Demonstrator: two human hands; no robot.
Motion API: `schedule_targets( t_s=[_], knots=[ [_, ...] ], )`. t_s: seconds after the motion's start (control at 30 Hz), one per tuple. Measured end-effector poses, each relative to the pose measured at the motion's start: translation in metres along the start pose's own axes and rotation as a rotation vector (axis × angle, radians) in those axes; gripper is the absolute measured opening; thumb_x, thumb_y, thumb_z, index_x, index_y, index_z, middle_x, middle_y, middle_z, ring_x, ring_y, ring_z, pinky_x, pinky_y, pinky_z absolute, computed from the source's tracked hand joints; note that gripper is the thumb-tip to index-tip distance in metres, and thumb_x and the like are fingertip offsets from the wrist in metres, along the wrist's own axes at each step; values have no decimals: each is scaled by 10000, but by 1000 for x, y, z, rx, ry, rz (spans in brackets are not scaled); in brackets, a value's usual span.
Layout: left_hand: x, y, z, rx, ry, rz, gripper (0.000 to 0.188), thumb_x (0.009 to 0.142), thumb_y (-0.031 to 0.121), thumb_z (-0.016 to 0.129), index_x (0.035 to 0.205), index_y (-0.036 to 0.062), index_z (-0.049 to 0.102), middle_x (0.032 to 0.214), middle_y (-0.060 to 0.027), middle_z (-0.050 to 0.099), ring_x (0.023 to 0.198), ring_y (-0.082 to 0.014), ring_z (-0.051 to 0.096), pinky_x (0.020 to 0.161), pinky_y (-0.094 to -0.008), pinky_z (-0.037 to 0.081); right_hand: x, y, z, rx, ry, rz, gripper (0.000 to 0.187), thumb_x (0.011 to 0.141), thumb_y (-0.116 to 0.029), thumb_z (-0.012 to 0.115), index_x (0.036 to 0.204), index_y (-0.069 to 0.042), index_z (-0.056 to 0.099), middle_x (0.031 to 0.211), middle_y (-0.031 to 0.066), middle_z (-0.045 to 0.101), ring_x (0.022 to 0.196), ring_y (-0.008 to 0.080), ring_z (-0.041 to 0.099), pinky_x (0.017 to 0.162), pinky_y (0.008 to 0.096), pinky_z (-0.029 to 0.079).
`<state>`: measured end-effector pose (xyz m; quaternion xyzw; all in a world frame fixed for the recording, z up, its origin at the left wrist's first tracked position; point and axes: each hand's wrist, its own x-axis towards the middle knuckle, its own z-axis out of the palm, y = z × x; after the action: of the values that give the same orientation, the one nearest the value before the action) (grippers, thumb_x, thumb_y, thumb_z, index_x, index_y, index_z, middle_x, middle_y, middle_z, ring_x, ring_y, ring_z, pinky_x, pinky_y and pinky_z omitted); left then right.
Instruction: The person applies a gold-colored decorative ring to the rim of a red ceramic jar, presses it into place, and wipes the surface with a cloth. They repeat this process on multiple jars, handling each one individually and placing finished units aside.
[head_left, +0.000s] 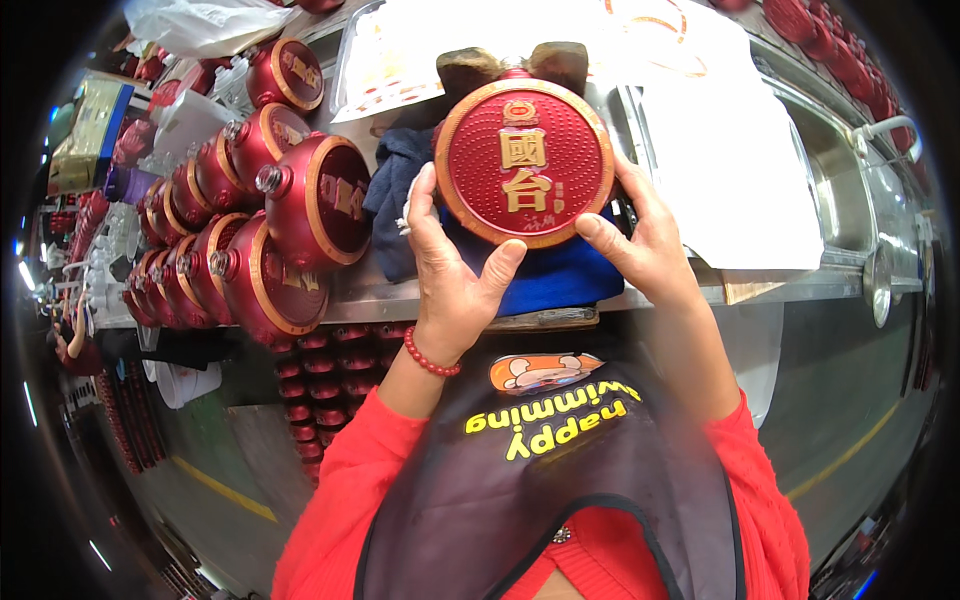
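Observation:
Between my two hands is a round, flat-sided red bottle [480, 190] with a gold rim, a dotted face and raised gold characters. The decorated face is turned up towards me. My left hand [450, 265] grips its left side, thumb on the lower rim. My right hand [650, 235] clasps the right side, thumb also on the rim. Under the bottle, a bright blue cloth [560, 285] lies at the table's front edge. A dark navy cloth [395, 180] is bunched beside my left fingers. Beyond the bottle's far edge, two dark brown pieces [470, 72] stick out.
Several similar red bottles [318, 200] stand close together on the left of the metal table. White sheets [735, 170] cover the right, beside a sink [835, 165] with a faucet [890, 130]. A metal ladle [878, 285] hangs there. More red bottles [345, 375] are below the table.

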<state>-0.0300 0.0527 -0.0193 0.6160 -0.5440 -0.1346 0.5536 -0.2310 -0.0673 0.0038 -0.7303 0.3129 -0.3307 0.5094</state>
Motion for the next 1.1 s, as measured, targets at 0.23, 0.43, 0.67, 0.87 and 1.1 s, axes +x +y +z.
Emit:
schedule_targets(
  t_s=[0.23, 0.43, 0.67, 0.87, 1.1],
  knots=[
    [-2, -7, -4, -193, 4, -58, 884, 942, 291, 765, 1561, -40, 227, 1548, -224, 332, 1447, -325, 350, 1225, -436, 249, 0, 2, 5, -138, 34, -38, 947, 840, -455, 831, 1525, 46, 411, 1432, 251, 547, 1351, 348, 528, 1136, 436, 395],
    [-3, -9, -2, -150, 43, -25, 807, 940, 289, 770, 1506, -31, 294, 1494, -228, 384, 1395, -328, 405, 1199, -436, 288, -1, -3, 2, -203, 29, -15, 856, 836, -437, 841, 1443, 52, 487, 1346, 156, 603, 1263, 239, 551, 1110, 366, 397],
    [-8, -1, -5, -135, 118, -43, 596, 949, 281, 750, 1357, -14, 430, 1432, -259, 457, 1338, -355, 447, 1153, -448, 307, -4, -7, 4, -141, 11, 117, 962, 826, -487, 840, 1508, 57, 435, 1446, 224, 549, 1389, 323, 488, 1176, 444, 342],
    [-9, 11, -8, -29, 183, -35, 291, 924, 171, 716, 1121, 20, 564, 1369, -298, 528, 1291, -390, 479, 1118, -467, 299, -4, -10, 5, -126, 15, 129, 939, 828, -482, 841, 1488, 60, 450, 1428, 212, 561, 1365, 307, 501, 1168, 429, 346],
    [1, 11, -10, 63, 199, 18, 186, 895, 132, 705, 1019, 33, 608, 1359, -320, 545, 1266, -412, 499, 1118, -479, 307, -6, -13, 7, -117, 27, 120, 894, 839, -475, 831, 1465, 54, 474, 1415, 199, 566, 1346, 298, 509, 1153, 419, 359]
  ],
)
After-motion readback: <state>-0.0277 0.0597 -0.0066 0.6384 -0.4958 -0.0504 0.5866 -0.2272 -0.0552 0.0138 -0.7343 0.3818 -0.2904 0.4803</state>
